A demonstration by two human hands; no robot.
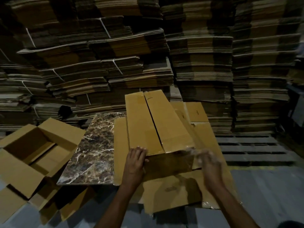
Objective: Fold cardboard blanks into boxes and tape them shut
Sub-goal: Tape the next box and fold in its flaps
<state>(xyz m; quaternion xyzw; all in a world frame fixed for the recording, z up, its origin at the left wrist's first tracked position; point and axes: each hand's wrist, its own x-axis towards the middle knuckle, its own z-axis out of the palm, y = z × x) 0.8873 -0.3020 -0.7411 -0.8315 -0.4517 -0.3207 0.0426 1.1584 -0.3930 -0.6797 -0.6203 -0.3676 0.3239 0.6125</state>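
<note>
A folded brown cardboard box [154,122] lies in the middle on flat cardboard blanks [212,155], its two long top flaps meeting along a dark seam. Clear tape [189,149] shines across the near right corner of the box. My left hand [136,159] rests on the near left corner, fingers over the top edge and thumb against the front face. My right hand [209,163] is blurred beside the near right corner, close to the shiny tape; its fingers are too smeared to read.
A dark marble slab [92,150] lies left of the box. Further left stands an open-topped box [34,150] with its flaps spread. Tall stacks of strapped cardboard blanks [115,63] fill the back. A wooden pallet [253,150] sits on the grey floor at right.
</note>
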